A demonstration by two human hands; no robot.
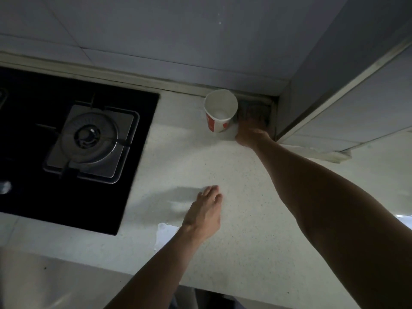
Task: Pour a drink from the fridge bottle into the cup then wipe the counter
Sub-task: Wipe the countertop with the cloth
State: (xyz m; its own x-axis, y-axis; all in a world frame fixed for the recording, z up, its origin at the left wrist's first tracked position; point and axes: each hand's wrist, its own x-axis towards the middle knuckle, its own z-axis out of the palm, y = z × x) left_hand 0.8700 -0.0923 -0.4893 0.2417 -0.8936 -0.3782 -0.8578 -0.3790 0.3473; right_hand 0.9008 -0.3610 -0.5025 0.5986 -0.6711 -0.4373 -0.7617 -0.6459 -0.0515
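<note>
A view from above of a pale speckled kitchen counter in dim light, with two bare forearms reaching forward over it.

The right hand is stretched to the far corner where the counter meets the tiled wall and a cabinet side. It presses down on something dark and blurred, perhaps a cloth; it is too dim to be sure. The fingers look curled onto it, but I cannot tell how tightly they close or whether they hold it.

Just to the left of that hand, almost touching it, stands a white paper cup with red markings. It is upright, leaning slightly in this wide view. A little clear liquid or a shine seems to lie at its bottom; the level is hard to judge.

The left hand is nearer the person, well apart from the cup. It lies flat with fingers spread loosely, holding nothing, resting on or just above the counter. Beside its wrist is a small wet-looking patch.

Further left of both hands is a black gas stove with one burner in view.

No bottle is in view. Pouring may already be done, and the wiping step appears to be starting, with the wet patch not yet wiped.
</note>
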